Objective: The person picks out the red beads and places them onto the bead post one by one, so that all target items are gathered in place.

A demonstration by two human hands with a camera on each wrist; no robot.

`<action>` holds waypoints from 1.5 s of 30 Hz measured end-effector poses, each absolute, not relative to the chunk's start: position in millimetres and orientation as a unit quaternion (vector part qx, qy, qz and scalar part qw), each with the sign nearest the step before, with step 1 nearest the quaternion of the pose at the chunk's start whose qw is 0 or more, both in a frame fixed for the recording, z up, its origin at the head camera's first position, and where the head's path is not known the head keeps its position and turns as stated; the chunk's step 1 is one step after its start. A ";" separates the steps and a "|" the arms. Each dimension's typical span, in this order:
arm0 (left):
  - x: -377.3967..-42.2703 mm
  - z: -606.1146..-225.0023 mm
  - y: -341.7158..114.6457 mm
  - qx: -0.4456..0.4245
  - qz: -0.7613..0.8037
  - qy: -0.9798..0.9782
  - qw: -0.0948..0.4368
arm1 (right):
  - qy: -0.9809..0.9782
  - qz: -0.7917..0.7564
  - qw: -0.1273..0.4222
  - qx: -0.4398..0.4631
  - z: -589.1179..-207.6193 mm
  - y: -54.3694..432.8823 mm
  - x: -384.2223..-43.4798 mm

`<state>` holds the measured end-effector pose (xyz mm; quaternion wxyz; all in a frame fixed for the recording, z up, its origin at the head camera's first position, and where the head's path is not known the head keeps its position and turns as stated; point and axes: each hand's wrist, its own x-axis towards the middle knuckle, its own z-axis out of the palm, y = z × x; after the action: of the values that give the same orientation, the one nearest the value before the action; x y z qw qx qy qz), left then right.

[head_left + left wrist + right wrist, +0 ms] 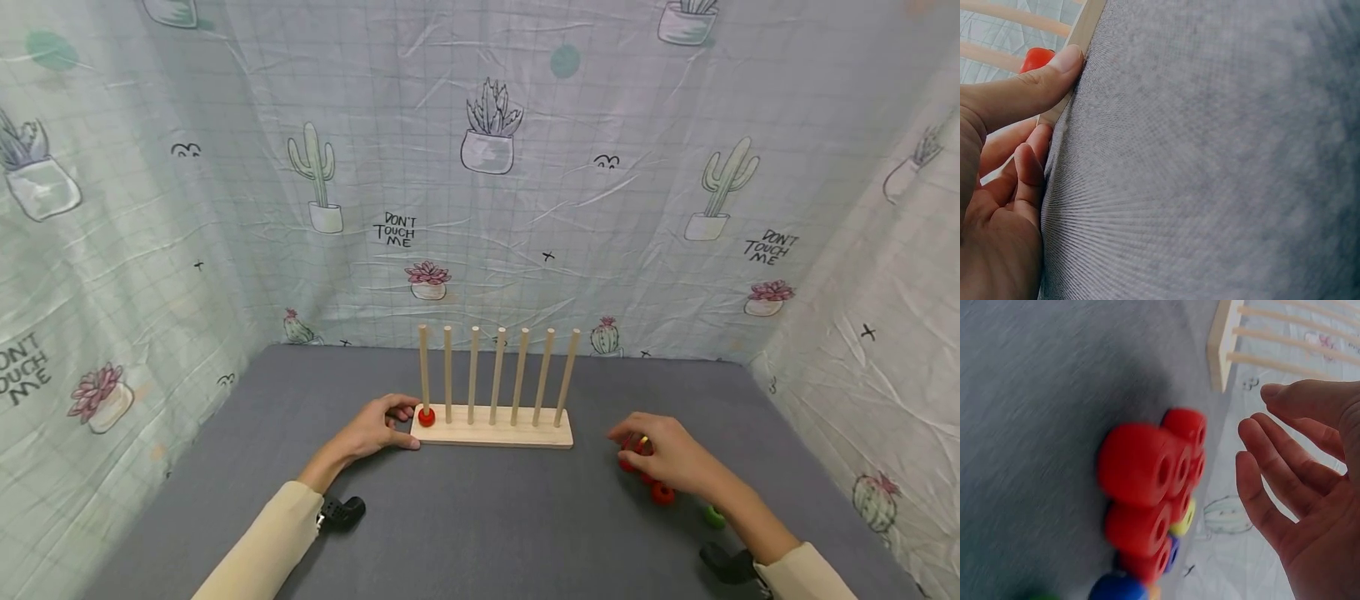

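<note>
We count seven pegs (497,375) standing on one wooden base (487,434), with one red bead (426,418) round the leftmost. The left hand (372,429) grips the base's left end between thumb and fingers. The right hand (667,452) hangs by the pile, thumb and fingertips apart. In the right wrist view we make out at least six loose red beads (1125,462), two blue beads (1116,589) and one yellow bead (1184,520); only the head view shows us one green bead (714,517) clearly.
</note>
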<state>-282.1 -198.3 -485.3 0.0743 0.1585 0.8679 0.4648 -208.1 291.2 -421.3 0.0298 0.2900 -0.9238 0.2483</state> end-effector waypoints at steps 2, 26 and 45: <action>-281.9 -485.1 -198.2 0.159 0.465 0.868 0.073 | -0.927 0.246 0.025 0.281 -421.0 296.3 -207.5; -282.4 -485.9 -198.0 0.156 0.468 0.867 0.073 | -0.947 0.201 0.014 0.251 -435.0 313.1 -211.1; -281.3 -484.9 -199.1 0.161 0.468 0.866 0.072 | -0.949 0.188 0.006 0.255 -437.8 304.9 -211.3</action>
<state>-281.3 -199.1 -484.9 0.0716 0.1605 0.8659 0.4684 -211.3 304.9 -437.8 0.0061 0.2546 -0.9486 0.1881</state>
